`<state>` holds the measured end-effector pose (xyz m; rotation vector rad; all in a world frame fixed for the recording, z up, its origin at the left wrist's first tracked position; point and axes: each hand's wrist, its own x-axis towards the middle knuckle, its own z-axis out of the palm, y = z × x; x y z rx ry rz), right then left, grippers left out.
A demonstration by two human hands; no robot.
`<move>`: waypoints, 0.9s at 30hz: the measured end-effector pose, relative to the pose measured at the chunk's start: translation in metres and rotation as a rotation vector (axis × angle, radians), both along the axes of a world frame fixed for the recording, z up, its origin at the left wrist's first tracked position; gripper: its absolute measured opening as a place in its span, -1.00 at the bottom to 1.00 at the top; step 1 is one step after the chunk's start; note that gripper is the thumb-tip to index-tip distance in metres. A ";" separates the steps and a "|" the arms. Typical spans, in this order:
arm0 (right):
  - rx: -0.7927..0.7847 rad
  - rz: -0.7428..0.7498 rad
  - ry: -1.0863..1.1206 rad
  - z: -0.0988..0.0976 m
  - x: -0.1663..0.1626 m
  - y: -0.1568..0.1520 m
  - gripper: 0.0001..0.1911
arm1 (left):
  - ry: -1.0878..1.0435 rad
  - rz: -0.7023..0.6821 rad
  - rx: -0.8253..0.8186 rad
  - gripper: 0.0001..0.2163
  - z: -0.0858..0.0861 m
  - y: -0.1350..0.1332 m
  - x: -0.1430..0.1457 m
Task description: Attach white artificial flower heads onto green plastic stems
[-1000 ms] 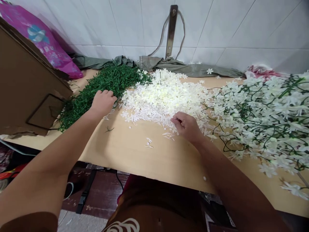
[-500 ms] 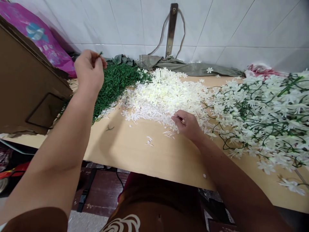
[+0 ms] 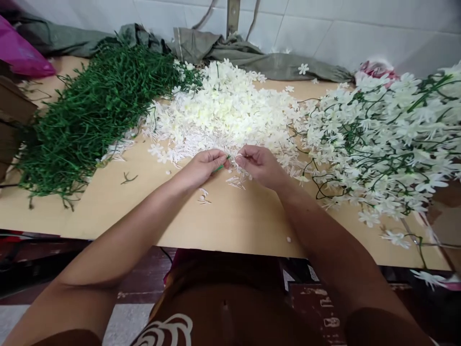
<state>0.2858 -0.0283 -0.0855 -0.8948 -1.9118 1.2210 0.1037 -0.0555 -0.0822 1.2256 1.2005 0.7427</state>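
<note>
My left hand (image 3: pixel 203 166) and my right hand (image 3: pixel 257 163) meet over the near edge of a heap of loose white plastic flowers (image 3: pixel 226 113) on a wooden table (image 3: pixel 230 221). The left fingers pinch a thin green stem (image 3: pixel 220 166) that points toward the right hand. The right fingers are curled shut on a small white flower, mostly hidden by them. A pile of green stems (image 3: pixel 90 108) lies to the left of the white heap.
A tangle of finished white flower sprays on green wire (image 3: pixel 389 139) fills the right side. Grey-green cloth (image 3: pixel 252 53) lies along the tiled wall. A brown cardboard box (image 3: pixel 10 125) and a magenta bag (image 3: pixel 21 50) sit at far left. A stray stem (image 3: pixel 127 179) lies on the table.
My left hand came from the green pile with a stem and moved right to meet my right hand. The view tilted down and shifted left.
</note>
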 end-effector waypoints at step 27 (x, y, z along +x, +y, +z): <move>0.159 -0.090 -0.109 -0.015 -0.008 -0.006 -0.74 | 0.012 -0.066 0.110 -0.66 -0.008 0.003 0.001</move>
